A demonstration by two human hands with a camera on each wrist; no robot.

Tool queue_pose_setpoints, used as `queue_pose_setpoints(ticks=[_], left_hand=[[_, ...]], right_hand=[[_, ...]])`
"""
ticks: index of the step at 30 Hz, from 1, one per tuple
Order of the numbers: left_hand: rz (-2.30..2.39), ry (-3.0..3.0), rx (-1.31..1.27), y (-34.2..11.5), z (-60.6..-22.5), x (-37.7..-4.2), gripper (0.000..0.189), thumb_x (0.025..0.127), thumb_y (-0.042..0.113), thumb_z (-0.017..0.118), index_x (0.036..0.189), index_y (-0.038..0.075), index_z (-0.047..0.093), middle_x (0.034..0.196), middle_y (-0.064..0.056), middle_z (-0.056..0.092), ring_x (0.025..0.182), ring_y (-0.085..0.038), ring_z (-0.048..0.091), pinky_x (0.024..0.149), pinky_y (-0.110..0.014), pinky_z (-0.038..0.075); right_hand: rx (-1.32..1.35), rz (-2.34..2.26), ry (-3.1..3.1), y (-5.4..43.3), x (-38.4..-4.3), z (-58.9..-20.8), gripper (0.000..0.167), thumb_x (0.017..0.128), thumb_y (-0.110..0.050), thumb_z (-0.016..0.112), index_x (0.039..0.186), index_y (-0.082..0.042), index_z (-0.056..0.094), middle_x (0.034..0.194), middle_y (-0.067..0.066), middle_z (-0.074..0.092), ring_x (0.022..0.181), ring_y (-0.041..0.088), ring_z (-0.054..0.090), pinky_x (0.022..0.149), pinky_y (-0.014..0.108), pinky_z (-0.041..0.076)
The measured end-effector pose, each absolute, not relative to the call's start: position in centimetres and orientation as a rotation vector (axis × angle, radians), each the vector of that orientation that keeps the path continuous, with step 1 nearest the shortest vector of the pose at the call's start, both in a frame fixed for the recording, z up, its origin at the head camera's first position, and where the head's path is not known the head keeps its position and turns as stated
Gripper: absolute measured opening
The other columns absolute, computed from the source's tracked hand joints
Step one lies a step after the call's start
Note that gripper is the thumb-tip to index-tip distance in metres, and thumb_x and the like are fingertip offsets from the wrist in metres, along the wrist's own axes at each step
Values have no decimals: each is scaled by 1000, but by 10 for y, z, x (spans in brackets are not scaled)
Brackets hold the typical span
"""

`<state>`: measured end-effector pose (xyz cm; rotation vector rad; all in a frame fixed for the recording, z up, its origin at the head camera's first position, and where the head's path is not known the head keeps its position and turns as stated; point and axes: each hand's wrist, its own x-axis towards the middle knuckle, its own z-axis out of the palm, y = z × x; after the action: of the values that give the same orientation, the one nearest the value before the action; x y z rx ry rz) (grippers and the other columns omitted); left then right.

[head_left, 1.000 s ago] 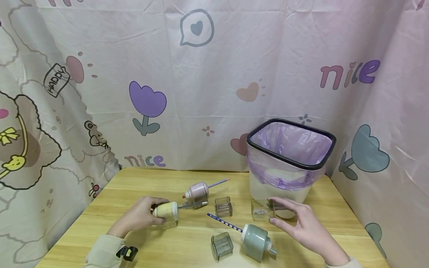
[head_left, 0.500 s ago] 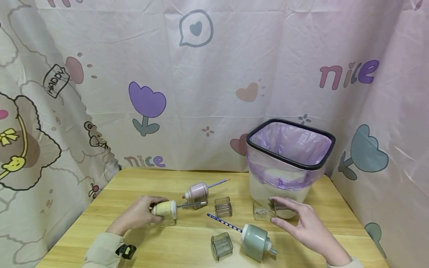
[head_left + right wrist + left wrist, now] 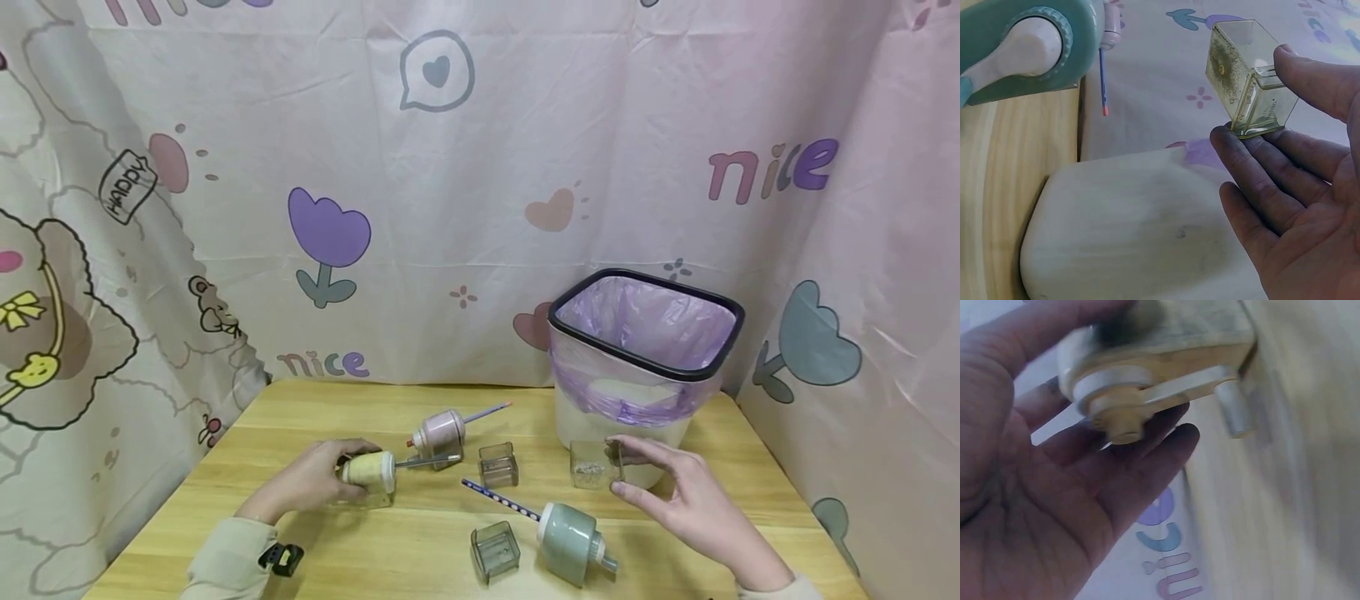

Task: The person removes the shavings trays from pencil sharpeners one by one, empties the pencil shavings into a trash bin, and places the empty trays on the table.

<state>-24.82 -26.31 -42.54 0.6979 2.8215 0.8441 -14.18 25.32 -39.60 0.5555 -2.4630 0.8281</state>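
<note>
My left hand [image 3: 307,479] grips a yellow crank pencil sharpener [image 3: 367,469] low over the table at the left. A grey pencil [image 3: 423,461] sticks out of its right end. In the left wrist view the sharpener's crank handle [image 3: 1233,409] shows beyond the palm. My right hand [image 3: 686,496] pinches a clear yellowish shavings box [image 3: 587,468] between thumb and fingers, in front of the bin. Dark shavings lie inside the box, clearer in the right wrist view, where dark smudges mark the fingertips [image 3: 1225,140].
A white bin [image 3: 600,408] with a purple liner stands at the back right. A green sharpener [image 3: 568,546] and a pink sharpener [image 3: 442,431] lie on the table [image 3: 315,408], each holding a pencil. Two shavings boxes, a brownish one [image 3: 498,467] and a grey-green one [image 3: 495,552], stand between.
My right hand has moved slightly right with the shavings box. The left hand, with the yellow sharpener, has shifted a little left. The head view has tilted slightly.
</note>
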Motion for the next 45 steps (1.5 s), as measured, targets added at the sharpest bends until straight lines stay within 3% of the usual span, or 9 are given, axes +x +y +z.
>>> queue_pose_setpoints(ticks=[2,6,12,15,19,25,34,42,45], left_hand=[[853,2827,711,-264,-420,-247,73,80,30,92,145,11,64,133,-17,72,112,-32,69,92,-51,62],[889,2865,772,-263,-406,-245,73,89,39,86,149,9,59,144,-20,67,127,-42,66,104,-66,57],[953,2948,851,-249,-385,-246,60,97,36,80,147,10,61,139,-13,71,122,-34,71,103,-59,60],[985,2953,869,-235,-374,-247,58,98,35,79,149,14,60,140,-11,71,123,-33,72,104,-58,60],[1008,2966,899,-212,-359,-250,60,99,38,78,152,20,58,141,-8,71,124,-31,72,103,-55,61],[1076,2978,1039,-167,-342,-254,58,99,29,79,152,19,58,146,-8,69,122,-31,73,102,-53,62],[1278,2874,1119,-107,-330,-260,55,100,23,77,151,12,59,146,-12,68,120,-33,74,102,-51,63],[1390,2805,1112,-73,-320,-267,51,100,21,78,147,12,62,135,-14,72,117,-35,75,99,-46,65],[1399,2801,1126,-63,-318,-269,50,100,22,78,146,12,63,132,-14,74,116,-35,75,98,-43,65]], right_hand=[[560,832,-2465,255,-141,-394,52,87,-27,89,137,-23,73,126,-5,80,117,14,73,100,41,60],[543,831,-2461,261,-141,-390,53,87,-26,90,137,-23,73,124,-6,80,115,10,73,102,35,59],[495,819,-2459,272,-139,-382,57,84,-24,91,139,-20,73,127,1,80,122,17,71,101,38,59],[469,822,-2472,276,-137,-374,57,86,-25,90,140,-20,72,130,4,79,124,22,70,102,30,57],[477,823,-2453,282,-133,-364,56,88,-24,89,140,-24,72,130,4,79,125,6,66,102,5,43],[473,827,-2426,292,-126,-348,59,87,-22,90,141,-28,70,134,5,76,125,-17,53,100,-2,37],[506,835,-2316,303,-124,-326,65,81,-11,94,140,-27,72,134,-34,62,125,-24,50,102,-5,37],[456,841,-2302,318,-126,-307,62,80,-9,94,137,-18,73,127,-42,60,113,-25,56,98,-6,39],[448,829,-2304,323,-128,-300,61,80,-9,94,137,-16,73,123,-34,67,110,-25,58,98,-6,39]])
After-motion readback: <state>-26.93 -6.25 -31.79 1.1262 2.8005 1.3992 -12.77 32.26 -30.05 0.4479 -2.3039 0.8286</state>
